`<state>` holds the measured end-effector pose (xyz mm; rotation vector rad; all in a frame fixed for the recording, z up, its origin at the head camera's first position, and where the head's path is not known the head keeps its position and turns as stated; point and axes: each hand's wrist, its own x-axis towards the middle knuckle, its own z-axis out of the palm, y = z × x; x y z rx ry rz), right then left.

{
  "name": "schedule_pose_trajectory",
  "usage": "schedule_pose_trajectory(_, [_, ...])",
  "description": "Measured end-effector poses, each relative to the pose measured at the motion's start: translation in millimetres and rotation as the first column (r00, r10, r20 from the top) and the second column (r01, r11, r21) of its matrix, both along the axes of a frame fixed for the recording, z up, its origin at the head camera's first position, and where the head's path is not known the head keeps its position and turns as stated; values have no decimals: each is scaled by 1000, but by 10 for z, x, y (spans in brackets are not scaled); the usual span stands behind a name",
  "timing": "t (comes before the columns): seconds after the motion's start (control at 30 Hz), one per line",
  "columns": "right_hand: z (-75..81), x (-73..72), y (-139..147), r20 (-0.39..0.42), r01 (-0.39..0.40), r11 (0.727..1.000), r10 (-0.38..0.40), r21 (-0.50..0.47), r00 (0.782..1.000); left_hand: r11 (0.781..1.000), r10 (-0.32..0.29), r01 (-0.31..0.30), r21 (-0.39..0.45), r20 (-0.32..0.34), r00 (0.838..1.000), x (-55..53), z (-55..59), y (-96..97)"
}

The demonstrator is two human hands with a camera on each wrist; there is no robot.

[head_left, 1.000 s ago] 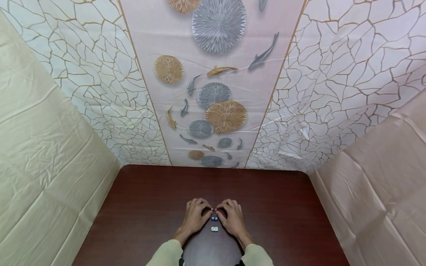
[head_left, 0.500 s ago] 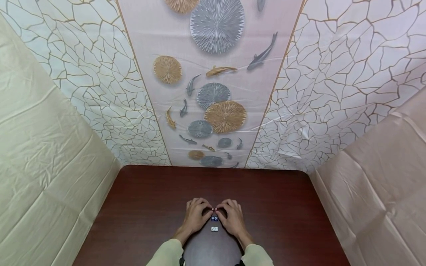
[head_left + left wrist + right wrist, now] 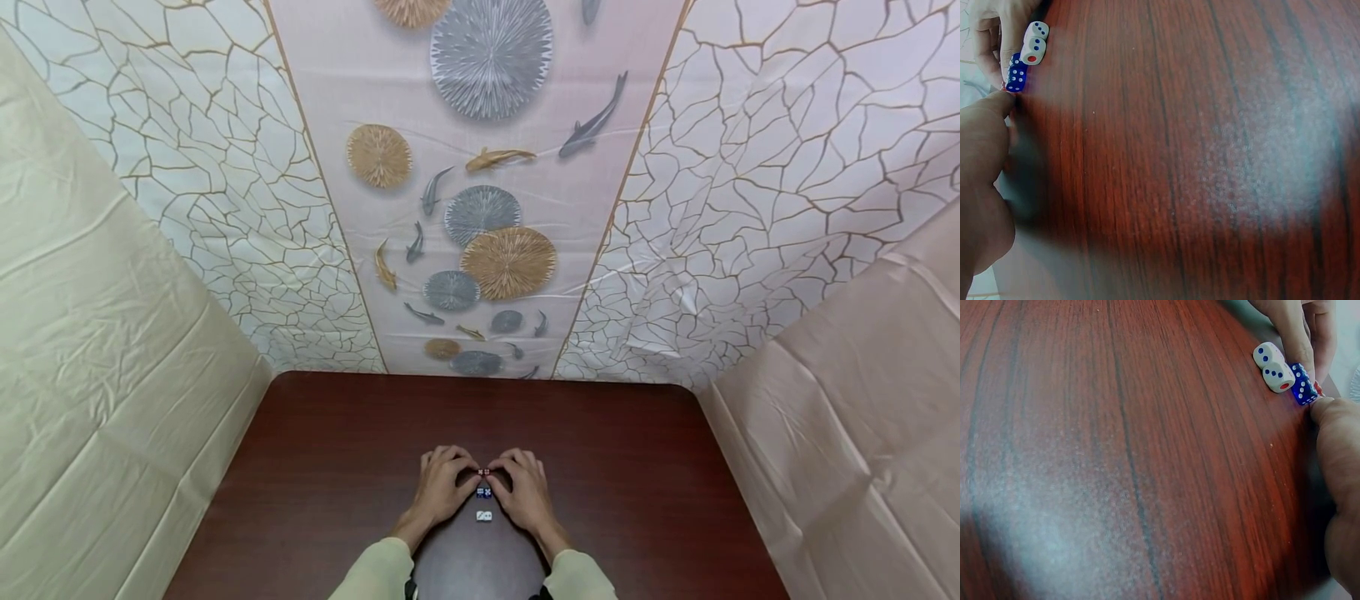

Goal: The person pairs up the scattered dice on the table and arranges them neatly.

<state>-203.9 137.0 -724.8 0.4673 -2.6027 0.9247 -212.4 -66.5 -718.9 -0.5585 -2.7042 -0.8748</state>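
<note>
At the middle of the table's near half, my left hand (image 3: 441,487) pinches a small red die (image 3: 480,472) between thumb and forefinger. Facing it, my right hand (image 3: 527,487) holds a second red die (image 3: 487,472) the same way, and the two dice sit side by side. Just nearer lies a pair of blue dice (image 3: 483,492), with white pips. Nearer still is a pair of white dice (image 3: 483,517), set against each other. In the wrist views, fingers mostly hide the red dice; the blue dice (image 3: 1017,76) and white dice (image 3: 1274,367) show clearly.
A dark red-brown wooden table (image 3: 337,433) spreads around the hands. Patterned cloth (image 3: 487,150) with fish and round leaf shapes hangs behind its far edge. Plain beige cloth (image 3: 120,358) drapes the left side, and similar cloth (image 3: 840,433) the right.
The left red die has slid slightly right with my left fingers, narrowing the small gap to the right red die. My right hand and the blue and white dice have stayed put.
</note>
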Motion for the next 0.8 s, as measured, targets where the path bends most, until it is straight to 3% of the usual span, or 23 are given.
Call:
schedule_pose_trajectory(0.17, [-22,1,7,-31,-7,1000,7,6,999,1000,-3,3,-9,13,1000,-9,-2,-5])
schedule_pose_trajectory(0.4, [-2,-3,14,17,-14,1000,14,-8,1000,1000,-4,4,-12,22,1000,-14,-5,-12])
schedule_pose_trajectory(0.63, [-1,-5,12,-11,-9,1000,9,6,1000,1000,-12,12,-18,15,1000,-17,-16,-20])
schedule_pose_trajectory(0.8, [2,2,15,18,-8,1000,8,6,1000,1000,-14,14,-19,24,1000,-4,-17,-22])
